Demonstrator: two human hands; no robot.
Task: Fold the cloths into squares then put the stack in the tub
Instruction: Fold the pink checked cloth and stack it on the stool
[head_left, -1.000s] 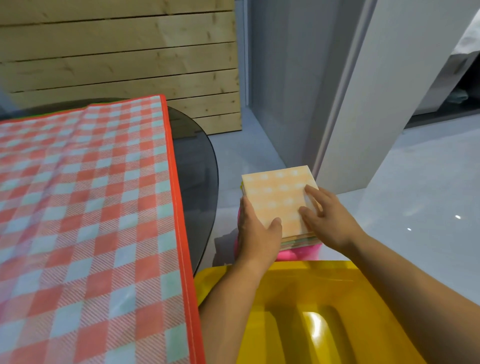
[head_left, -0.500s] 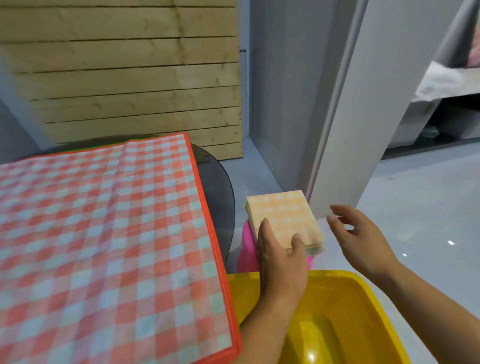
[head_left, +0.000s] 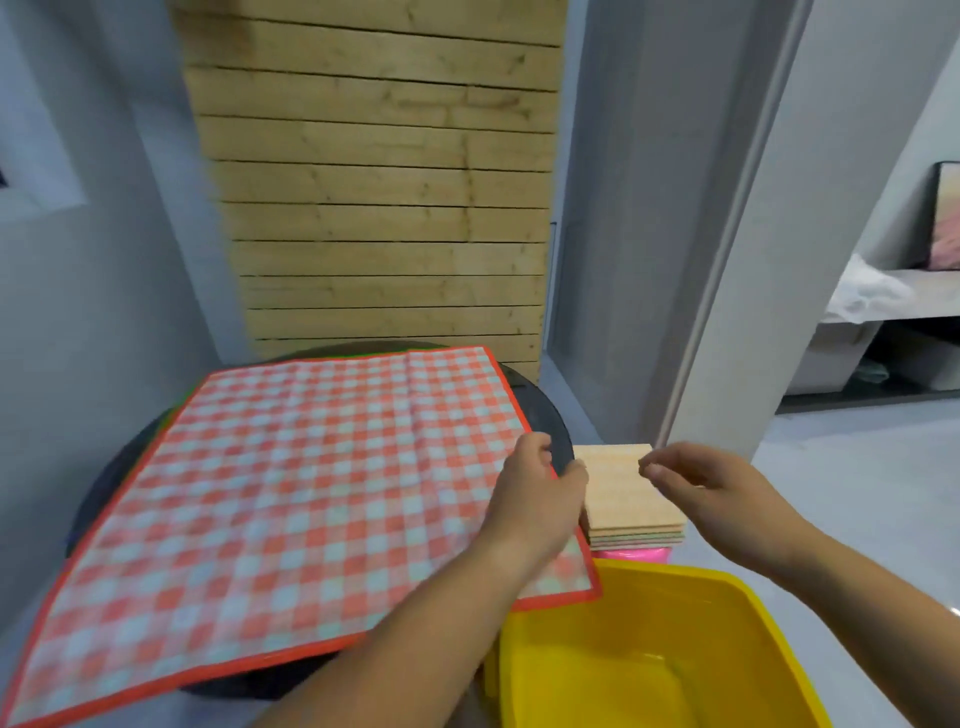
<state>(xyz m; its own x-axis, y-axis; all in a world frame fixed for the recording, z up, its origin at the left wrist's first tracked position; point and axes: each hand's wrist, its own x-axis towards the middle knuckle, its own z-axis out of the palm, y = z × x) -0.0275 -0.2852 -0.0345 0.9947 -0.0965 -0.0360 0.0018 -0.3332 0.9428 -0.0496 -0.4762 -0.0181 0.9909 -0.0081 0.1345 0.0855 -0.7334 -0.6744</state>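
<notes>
A checked cloth (head_left: 291, 467) covers the round table (head_left: 550, 410). Between left hand (head_left: 540, 499) and right hand (head_left: 722, 493) the stack (head_left: 631, 493) rests on a pink stool (head_left: 636, 554). Right hand loosely curled, empty; the left I cannot tell. Probably light and soft, layers may slide: clasp two opposite sides.

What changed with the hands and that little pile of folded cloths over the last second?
Both hands let go of the stack of folded cloths: the right hand lifted off first, then the left hand, which moved left over the edge of the checked cloth; whether it grips that is unclear. The stack stayed on the pink stand, behind the yellow tub, and the checked cloth stayed spread out.
</notes>
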